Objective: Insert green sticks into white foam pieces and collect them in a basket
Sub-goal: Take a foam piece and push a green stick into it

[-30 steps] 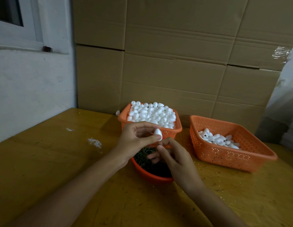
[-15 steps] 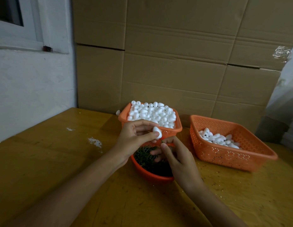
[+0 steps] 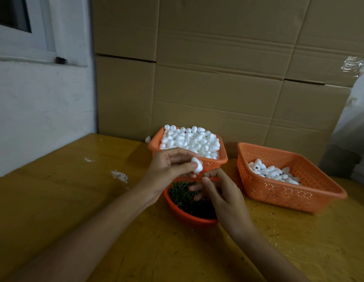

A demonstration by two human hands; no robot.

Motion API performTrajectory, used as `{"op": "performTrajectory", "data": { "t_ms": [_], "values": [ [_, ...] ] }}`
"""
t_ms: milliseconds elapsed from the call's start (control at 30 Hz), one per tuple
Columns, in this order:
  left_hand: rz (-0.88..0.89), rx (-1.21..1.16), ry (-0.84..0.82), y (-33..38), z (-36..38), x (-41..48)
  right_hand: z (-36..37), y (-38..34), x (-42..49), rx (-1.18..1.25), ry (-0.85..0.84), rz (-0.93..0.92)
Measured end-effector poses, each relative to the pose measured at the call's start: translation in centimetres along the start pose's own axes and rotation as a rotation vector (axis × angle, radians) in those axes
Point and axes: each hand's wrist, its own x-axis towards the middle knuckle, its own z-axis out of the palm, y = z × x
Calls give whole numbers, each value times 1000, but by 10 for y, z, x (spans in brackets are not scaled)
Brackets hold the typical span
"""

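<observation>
My left hand (image 3: pixel 168 169) pinches a white egg-shaped foam piece (image 3: pixel 197 164) between thumb and fingers above a round red bowl (image 3: pixel 177 210) of green sticks. Just below the foam, my right hand (image 3: pixel 221 192) pinches a short green stick (image 3: pixel 203 174), its tip close under the foam piece. Behind them an orange basket (image 3: pixel 154 143) is heaped with plain foam pieces. To the right, a wider orange basket (image 3: pixel 278 192) holds a smaller pile of foam pieces, some showing dark stick ends.
All three containers stand on a yellow wooden table (image 3: pixel 75 200) with a white paint smear (image 3: pixel 120 176). Stacked cardboard boxes (image 3: pixel 217 78) form a wall behind the baskets. One loose foam piece (image 3: pixel 148 139) lies by the back basket. A white wall is at the left.
The foam piece has tilted slightly in my left hand, and my right hand has brought a green stick up beneath it. Both hands stay above the red bowl.
</observation>
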Motion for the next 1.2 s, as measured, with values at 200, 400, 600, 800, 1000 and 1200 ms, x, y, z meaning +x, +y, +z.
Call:
{"op": "performTrajectory", "data": {
  "t_ms": [200,400,600,800,1000,1200],
  "values": [
    [-8,-29,11,-1,-1,1,0,0,0,-25,-4,10],
    [-9,-28,-10,0,-1,0,0,-2,-1,-39,-8,10],
    [-11,-38,-10,0,-1,0,0,-3,-1,-81,-25,12],
    [-14,-26,-1,0,0,-1,-1,-5,-2,-57,-23,9],
    [-9,36,-30,6,5,-5,0,-7,-4,-92,-17,7],
    [-3,100,-31,7,5,-6,1,-6,-4,-158,-26,13]
  ]
}}
